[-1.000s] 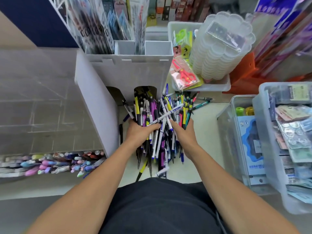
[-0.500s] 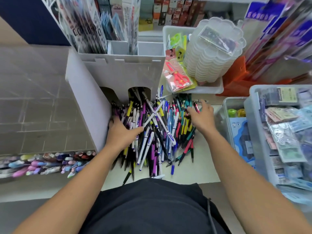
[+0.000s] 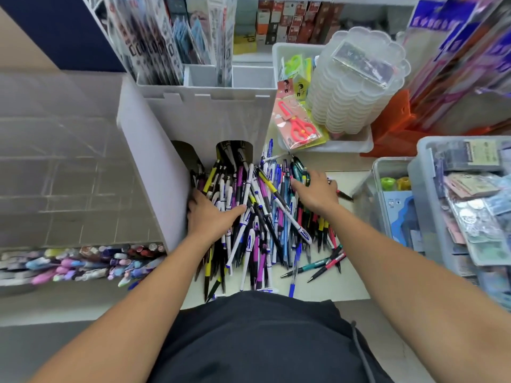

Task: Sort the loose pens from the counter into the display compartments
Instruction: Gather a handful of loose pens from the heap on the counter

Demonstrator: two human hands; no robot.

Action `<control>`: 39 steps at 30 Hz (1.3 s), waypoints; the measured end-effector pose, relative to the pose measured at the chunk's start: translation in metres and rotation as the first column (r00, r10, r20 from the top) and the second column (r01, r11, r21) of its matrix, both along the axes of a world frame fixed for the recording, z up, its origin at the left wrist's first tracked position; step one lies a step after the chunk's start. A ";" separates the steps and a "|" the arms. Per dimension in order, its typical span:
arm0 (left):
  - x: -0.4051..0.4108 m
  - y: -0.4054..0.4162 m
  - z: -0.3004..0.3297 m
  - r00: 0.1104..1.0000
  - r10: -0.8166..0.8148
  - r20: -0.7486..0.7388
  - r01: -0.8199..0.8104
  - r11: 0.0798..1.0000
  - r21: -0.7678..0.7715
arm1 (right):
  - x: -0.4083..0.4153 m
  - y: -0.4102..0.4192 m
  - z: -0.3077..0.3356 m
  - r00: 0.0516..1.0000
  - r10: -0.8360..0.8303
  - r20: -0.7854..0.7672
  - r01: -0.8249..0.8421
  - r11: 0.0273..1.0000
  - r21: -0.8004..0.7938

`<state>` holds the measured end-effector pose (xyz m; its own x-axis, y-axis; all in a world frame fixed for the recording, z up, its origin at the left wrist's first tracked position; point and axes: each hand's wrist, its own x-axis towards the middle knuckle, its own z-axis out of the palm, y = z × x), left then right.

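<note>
Here a big messy heap of loose plastic pens (image 3: 262,217) in many colours lies on the pale worktop (image 3: 345,283), right in front of the white display stand (image 3: 210,120) with two arched holes. The left hand (image 3: 210,217) lies flat on the heap, fingers straight. The right hand (image 3: 315,193) rests spread on the heap's far right edge.

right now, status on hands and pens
Left hand flat on pen pile, open. Right hand spread at pile's right edge, nothing gripped. Pens unsorted on counter. White display stand crowds left side.
</note>
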<state>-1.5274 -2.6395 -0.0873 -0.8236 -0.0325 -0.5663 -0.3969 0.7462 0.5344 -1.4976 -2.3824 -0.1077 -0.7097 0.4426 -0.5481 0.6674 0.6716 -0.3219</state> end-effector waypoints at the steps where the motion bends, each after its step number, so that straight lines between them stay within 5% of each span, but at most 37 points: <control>1: -0.001 0.000 0.001 1.000 -0.007 0.005 0.007 1.000 -0.010 | 0.007 -0.002 0.000 1.000 0.020 -0.010 -0.020 1.000 -0.019; 4: -0.003 -0.003 0.000 0.999 -0.039 -0.001 0.039 0.999 -0.015 | 0.018 -0.015 0.017 0.994 0.087 -0.069 -0.076 0.987 0.140; 7: -0.002 -0.005 0.001 0.999 -0.050 -0.003 0.050 0.999 -0.003 | 0.002 -0.049 0.042 0.862 0.356 -0.362 -0.278 0.927 0.250; 11: -0.004 -0.003 0.007 0.998 -0.058 0.003 0.058 0.998 -0.006 | -0.036 -0.092 0.054 0.776 0.545 -0.318 -0.466 0.835 0.294; 13: -0.005 -0.002 0.013 0.995 -0.094 -0.043 0.093 0.995 -0.024 | -0.044 -0.101 0.060 0.804 0.474 -0.359 -0.352 0.866 0.354; 17: -0.012 -0.001 0.029 0.919 -0.173 -0.355 0.162 0.985 -0.059 | -0.043 -0.071 0.055 0.877 0.024 -0.479 0.051 0.988 0.144; 19: -0.022 0.005 0.039 0.838 -0.301 -0.454 0.320 0.947 -0.036 | -0.046 -0.053 0.047 0.919 0.055 -0.391 -0.042 0.998 0.040; 22: -0.042 0.022 0.030 0.775 -0.525 -0.351 0.536 0.841 -0.072 | -0.057 -0.045 0.032 0.930 0.357 -0.081 -0.361 0.932 -0.037; 25: -0.055 0.038 0.010 0.792 -0.593 -0.142 0.581 0.805 -0.122 | -0.060 -0.044 0.021 0.915 0.403 0.008 -0.403 0.915 -0.011; 33: -0.087 0.074 -0.014 0.836 -0.544 0.065 0.548 0.827 -0.125 | -0.005 -0.044 0.017 0.902 0.390 -0.186 -0.410 0.909 -0.079; 39: -0.092 0.082 -0.022 0.829 -0.559 0.025 0.549 0.802 -0.235 | 0.024 -0.050 0.037 0.899 0.161 -0.407 -0.174 0.985 0.006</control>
<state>-1.6195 -2.5575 -0.1091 -0.7632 0.3162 -0.5635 0.1399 0.9323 0.3336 -1.4737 -2.4322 -0.0705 -0.9352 0.2856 -0.2095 0.3541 0.7481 -0.5612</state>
